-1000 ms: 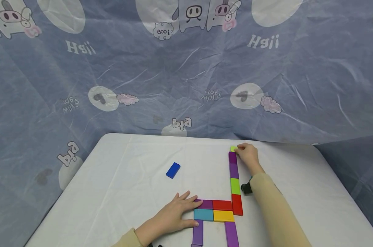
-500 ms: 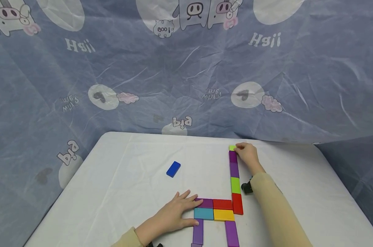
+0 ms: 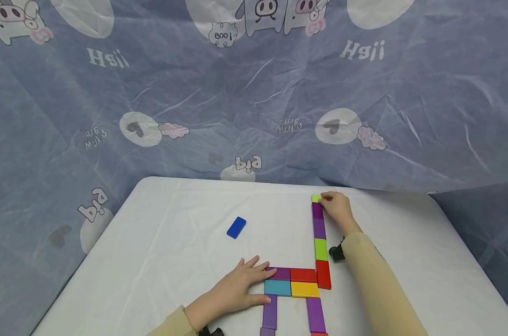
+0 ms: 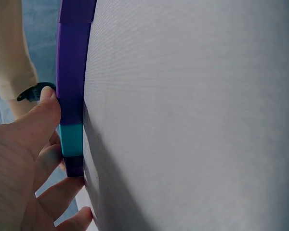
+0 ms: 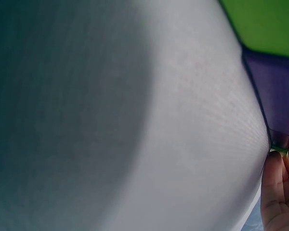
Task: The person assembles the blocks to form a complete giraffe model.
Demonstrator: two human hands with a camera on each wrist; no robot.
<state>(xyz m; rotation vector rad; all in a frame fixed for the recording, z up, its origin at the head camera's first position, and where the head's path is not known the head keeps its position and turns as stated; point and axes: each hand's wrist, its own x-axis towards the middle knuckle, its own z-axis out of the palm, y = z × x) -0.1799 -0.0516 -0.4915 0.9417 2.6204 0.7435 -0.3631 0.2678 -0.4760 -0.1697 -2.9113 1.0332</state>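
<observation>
In the head view, my right hand (image 3: 338, 208) pinches the lime green block (image 3: 315, 198) at the far end of a straight row of blocks. Directly below it in that row lie two purple blocks (image 3: 319, 220), another lime green block and a red block (image 3: 323, 274). My left hand (image 3: 236, 288) lies with fingers spread at the left side of the lower blocks. Its fingertips touch a purple block (image 3: 282, 274) and its thumb touches the upright purple block (image 3: 270, 311). Between them is a teal block (image 3: 278, 288). In the right wrist view, fingertips (image 5: 273, 161) meet the row's end.
A loose blue block (image 3: 236, 227) lies on the white table (image 3: 186, 233), left of the row. A red block (image 3: 303, 275), a yellow block (image 3: 305, 289) and a purple block (image 3: 316, 315) adjoin the teal group. A patterned blue curtain (image 3: 220, 93) hangs behind the table.
The far lime green block has shifted slightly left, in line with the row, under my right hand. My left hand stays in place. The whole head view has drifted slightly upward.
</observation>
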